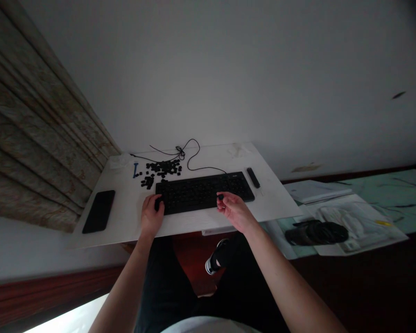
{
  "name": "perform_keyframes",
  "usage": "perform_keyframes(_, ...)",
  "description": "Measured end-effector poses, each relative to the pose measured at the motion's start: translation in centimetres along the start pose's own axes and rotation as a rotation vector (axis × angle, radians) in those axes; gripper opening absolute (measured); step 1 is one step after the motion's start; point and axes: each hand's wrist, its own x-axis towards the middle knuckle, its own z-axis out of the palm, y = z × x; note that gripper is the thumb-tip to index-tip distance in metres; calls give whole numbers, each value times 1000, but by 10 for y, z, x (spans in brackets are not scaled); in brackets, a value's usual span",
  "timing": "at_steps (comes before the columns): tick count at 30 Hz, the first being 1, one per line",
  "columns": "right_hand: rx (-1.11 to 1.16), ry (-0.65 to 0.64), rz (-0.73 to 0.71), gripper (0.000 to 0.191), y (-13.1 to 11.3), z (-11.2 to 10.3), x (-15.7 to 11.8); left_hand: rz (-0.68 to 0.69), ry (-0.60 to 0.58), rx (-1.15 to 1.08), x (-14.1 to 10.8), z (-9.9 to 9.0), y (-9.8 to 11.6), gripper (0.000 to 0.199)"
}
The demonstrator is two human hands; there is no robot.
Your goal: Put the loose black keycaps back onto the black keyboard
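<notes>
The left hand (pixel 152 215) lay curled over the near left corner of the black keyboard (pixel 204 193), fingers bent down at its edge. A dark piece showed at the fingertips, but I could not tell whether it was gripped. The right hand (pixel 234 212) was narrow, held just over the keyboard's near right part, with finger and thumb pinching one black keycap (pixel 221 197). The keyboard sat on a white desk (pixel 125 217). Just behind its left end lay a heap of loose keycaps (pixel 161 169), with strays on the near side, and a small blue tool (pixel 135 170) stood just left of the heap. A black cable (pixel 193 155) ran from the keyboard's back edge, looping and knotting across the far side of the desk. A black bar (pixel 253 177) lay just beside the keyboard's right end, and a black phone (pixel 99 211) lay near the desk's left edge. A curtain (pixel 31 138) hung along the left. Beyond the desk's right edge were papers (pixel 364 226) with a dark bundle (pixel 315 232) on them. Below the desk showed dark trousers (pixel 166 277) and a shoe (pixel 215 259).
</notes>
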Motion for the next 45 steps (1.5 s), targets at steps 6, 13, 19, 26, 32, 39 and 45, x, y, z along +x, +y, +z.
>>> perform_keyframes(6,-17,21,-6,41,-1,0,1,6,-3,0,1,-1,1,23)
perform_keyframes(13,45,14,6,37,-2,-1,1,13,-5,4,1,0,2,23)
perform_keyframes(19,6,46,6,39,-2,-5,0,15,0,7,1,0,2,22)
perform_keyframes(26,-10,63,2,36,-1,-9,1,10,-15,16,1,-1,3,23)
perform_keyframes(32,-144,267,-50,34,1,-20,17,24,-13,30,1,0,3,23)
perform_keyframes(39,-700,111,-79,17,-13,-24,75,42,-32,55,-1,2,1,23)
perform_keyframes(45,-1037,-60,-112,2,-19,-20,123,18,-26,39,0,2,0,23)
